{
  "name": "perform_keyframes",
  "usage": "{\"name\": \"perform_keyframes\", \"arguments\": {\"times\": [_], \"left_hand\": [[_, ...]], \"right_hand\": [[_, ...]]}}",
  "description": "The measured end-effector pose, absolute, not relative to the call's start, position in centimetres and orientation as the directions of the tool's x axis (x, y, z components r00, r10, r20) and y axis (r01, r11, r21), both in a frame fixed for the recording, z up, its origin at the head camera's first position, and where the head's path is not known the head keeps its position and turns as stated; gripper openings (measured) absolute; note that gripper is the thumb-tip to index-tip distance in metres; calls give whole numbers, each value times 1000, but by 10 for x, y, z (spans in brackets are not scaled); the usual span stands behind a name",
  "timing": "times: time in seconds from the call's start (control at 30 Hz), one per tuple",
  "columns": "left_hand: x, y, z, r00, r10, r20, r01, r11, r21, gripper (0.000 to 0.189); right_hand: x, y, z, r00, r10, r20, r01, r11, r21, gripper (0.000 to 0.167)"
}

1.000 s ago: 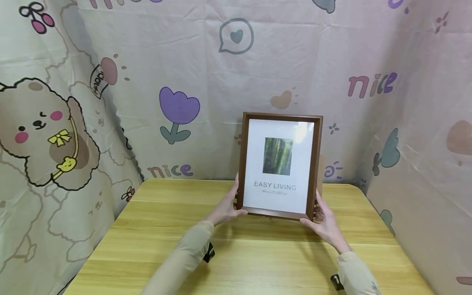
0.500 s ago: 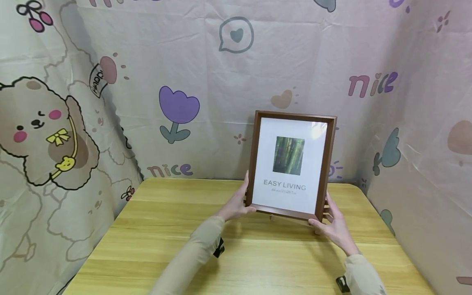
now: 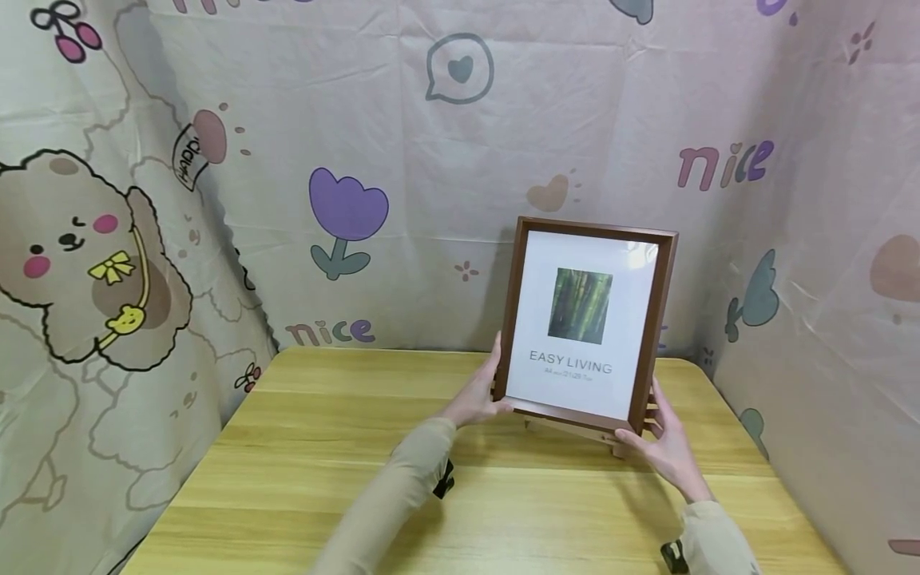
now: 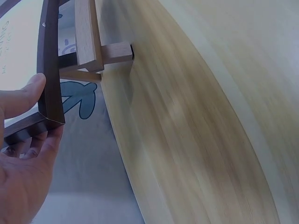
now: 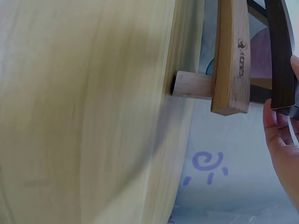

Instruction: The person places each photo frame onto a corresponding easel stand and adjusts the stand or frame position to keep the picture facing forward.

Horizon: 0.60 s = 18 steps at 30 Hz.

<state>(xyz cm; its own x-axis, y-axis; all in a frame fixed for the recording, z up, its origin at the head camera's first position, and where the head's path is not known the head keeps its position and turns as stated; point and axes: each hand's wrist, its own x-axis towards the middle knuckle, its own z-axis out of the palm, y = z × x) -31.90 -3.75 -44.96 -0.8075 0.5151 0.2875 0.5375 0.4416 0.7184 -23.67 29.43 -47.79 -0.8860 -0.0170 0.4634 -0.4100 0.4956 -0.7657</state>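
Both hands hold a brown picture frame (image 3: 580, 307), with a small green forest print and "EASY LIVING" lettering under its glass. My left hand (image 3: 477, 397) grips its lower left corner, thumb on the front and fingers behind, as the left wrist view shows too. At the lower right corner my right hand (image 3: 670, 447) grips it the same way. Behind and under the frame stands a small wooden easel (image 3: 575, 430), mostly hidden in the head view. Its printed front ledge (image 5: 232, 60) shows in the right wrist view, with a gap between ledge and frame.
The light wooden table (image 3: 323, 447) reaches back to a patterned cloth (image 3: 431, 144) hanging behind and at both sides. A foot (image 4: 117, 52) of the easel rests on the tabletop. Black straps sit at both sleeve cuffs.
Both hands have carried the picture frame to the right and tilted it slightly clockwise. More of the easel's ledge now shows below it; the easel's upright is now hidden.
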Motion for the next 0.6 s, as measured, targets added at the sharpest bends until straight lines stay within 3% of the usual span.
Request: {"name": "perform_keyframes", "arguments": {"times": [0.6], "left_hand": [[-327, -13, -460, -821, 514, 248, 505, 454, 734, 127]], "right_hand": [[-235, 307, -482, -916, 27, 399, -308, 590, -746, 110]]}}
